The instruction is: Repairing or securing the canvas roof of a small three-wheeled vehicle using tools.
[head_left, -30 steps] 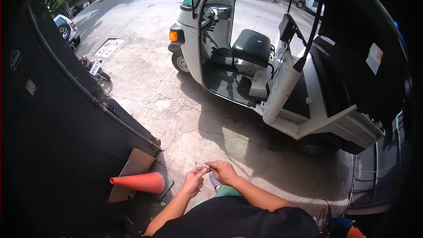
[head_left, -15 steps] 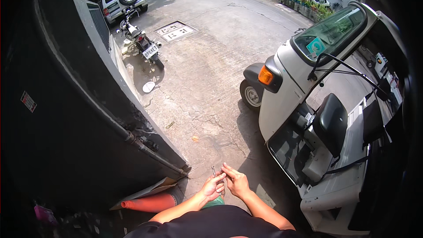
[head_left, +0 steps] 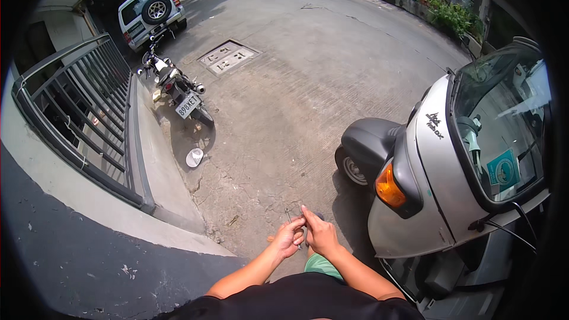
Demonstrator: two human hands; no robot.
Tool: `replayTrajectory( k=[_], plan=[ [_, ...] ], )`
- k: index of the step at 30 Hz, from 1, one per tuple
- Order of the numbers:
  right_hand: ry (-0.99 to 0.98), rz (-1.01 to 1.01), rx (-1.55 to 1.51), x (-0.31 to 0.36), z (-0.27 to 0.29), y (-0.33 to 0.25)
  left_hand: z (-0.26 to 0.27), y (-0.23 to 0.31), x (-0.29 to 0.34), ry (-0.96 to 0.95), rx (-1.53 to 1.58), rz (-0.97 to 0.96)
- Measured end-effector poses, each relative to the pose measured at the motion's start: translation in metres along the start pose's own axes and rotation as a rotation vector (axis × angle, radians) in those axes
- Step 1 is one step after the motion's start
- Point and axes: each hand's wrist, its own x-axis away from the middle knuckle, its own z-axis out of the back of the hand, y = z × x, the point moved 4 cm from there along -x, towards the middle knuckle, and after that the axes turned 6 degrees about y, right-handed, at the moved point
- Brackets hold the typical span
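Note:
My left hand point(head_left: 288, 240), palm partly turned up, is closed around a slim metal wrench point(head_left: 288, 214). The wrench's far end pokes out past the fingers, and a bit of its other end shows below them. Against the left fingertips rest the fingers of my right hand point(head_left: 322, 238), which are held close together. Whatever lies between the two hands, if anything, is too small to make out. Both hands are in front of my body at the lower middle, above the concrete.
On the right stands a white three-wheeled vehicle point(head_left: 415, 172) with an orange lamp. A railing point(head_left: 89, 106) on a low wall runs along the left. Ahead are a parked motorcycle point(head_left: 178, 92), a round white object point(head_left: 194, 157), a manhole cover point(head_left: 228, 57) and a white car point(head_left: 148, 15).
My view has moved forward along the pavement: the three-wheeler's front is nearer, the railing has come into sight, and the orange cone has left the picture. My hands keep nearly the same pose.

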Motion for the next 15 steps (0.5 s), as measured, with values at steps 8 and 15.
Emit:
replayTrajectory(
  k=[8, 15],
  plan=[
    [-0.09, 0.106, -0.08, -0.275, -0.073, 0.076, -0.062, 0.204, -0.169, 0.144, 0.053, -0.155],
    [-0.058, 0.328, -0.105, -0.455, -0.098, 0.114, -0.072, 0.32, -0.286, 0.173, 0.187, -0.306]
  ],
)
